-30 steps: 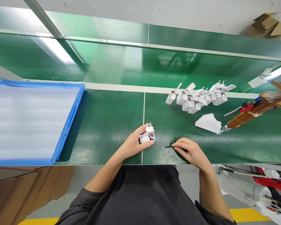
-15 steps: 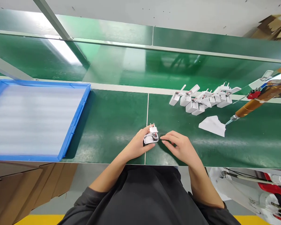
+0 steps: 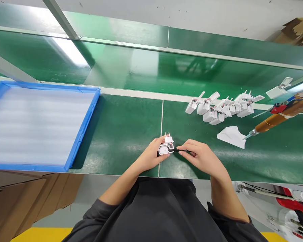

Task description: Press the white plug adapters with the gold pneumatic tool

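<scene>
My left hand (image 3: 151,153) is closed around an opened white plug-in charger (image 3: 166,149), thumb on the near side and fingers on the far side. The charger's prong piece stands away from its case, with two pins pointing away from me, and a bit of red shows inside. My right hand (image 3: 200,156) pinches black tweezers (image 3: 178,150) with white lettering on the shank. Their tips reach into the open case from the right; whether they grip any part is too small to tell.
Several similar open white chargers (image 3: 218,107) stand at the back right. Nearer lies a crumpled white paper (image 3: 232,136), touched by the tip of an orange-brown handled tool (image 3: 272,121). A blue-rimmed tray (image 3: 82,126) with a white lining sits left. Cardboard (image 3: 40,198) stands below the bench.
The view has shifted slightly. My right hand has moved a little to the right and turned, so more of the tweezers and their lettering shows. My left hand still holds the charger.
</scene>
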Demonstrator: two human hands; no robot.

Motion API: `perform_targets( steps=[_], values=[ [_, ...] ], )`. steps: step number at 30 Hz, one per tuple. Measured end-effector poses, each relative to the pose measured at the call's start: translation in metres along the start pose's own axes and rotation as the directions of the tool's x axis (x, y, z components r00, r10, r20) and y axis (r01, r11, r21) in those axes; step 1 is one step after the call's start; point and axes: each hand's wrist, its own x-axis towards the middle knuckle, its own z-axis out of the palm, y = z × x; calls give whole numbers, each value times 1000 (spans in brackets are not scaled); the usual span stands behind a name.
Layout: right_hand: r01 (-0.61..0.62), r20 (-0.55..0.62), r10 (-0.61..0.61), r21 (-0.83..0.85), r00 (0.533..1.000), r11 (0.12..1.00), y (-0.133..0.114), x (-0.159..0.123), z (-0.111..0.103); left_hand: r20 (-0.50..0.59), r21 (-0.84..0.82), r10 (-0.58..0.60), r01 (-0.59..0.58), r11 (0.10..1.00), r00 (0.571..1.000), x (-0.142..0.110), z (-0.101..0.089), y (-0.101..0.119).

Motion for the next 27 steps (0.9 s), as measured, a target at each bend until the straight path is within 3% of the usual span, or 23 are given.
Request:
perform_targets(
  steps=[7,10,13,16,18,19,20,21,22,23,24,25,26,27],
  values=[
    [-73,-12,75,116,997,991,14,-11,-14,33,-63,-65,67,996,997,1,-5,5],
    [-195,-186,211,102,960,976,31,-17,-3,93,-149,-167,179,972,982,6,-11,11],
    [-276,-338,252,-24,907,961,49,-21,17,113,-242,-257,278,930,960,15,-10,17],
    [-295,-400,247,-62,883,954,54,-28,31,51,-298,-251,255,920,967,21,-1,20],
    [-272,-507,201,-71,838,960,49,-37,30,-43,-245,-190,174,954,981,21,5,18],
    [-248,-627,143,-84,766,965,46,-43,26,-95,-183,-137,118,976,986,20,8,16],
    [-223,-776,49,-120,629,968,44,-49,18,-133,-108,-69,54,993,989,19,9,15],
    [-196,-909,-85,-178,408,964,43,-54,9,-156,-24,10,-14,1000,988,18,8,14],
    [-214,-965,-226,-250,133,944,44,-59,-2,-157,62,87,-78,995,984,16,7,14],
    [-220,-928,-357,-328,-108,919,47,-64,-15,-137,142,151,-132,981,979,13,4,14],
    [-177,-879,-415,-381,-235,908,53,-68,-27,-103,211,197,-172,962,975,11,1,16],
    [-97,-907,-322,-307,-270,947,60,-70,-39,-67,266,225,-200,943,972,8,-2,18],
    [10,-970,-168,-173,-178,985,69,-73,-50,-39,312,239,-216,925,970,5,-4,21],
    [119,-999,42,40,-15,992,77,-74,-58,-22,350,245,-223,910,969,2,-6,23]
  ],
)
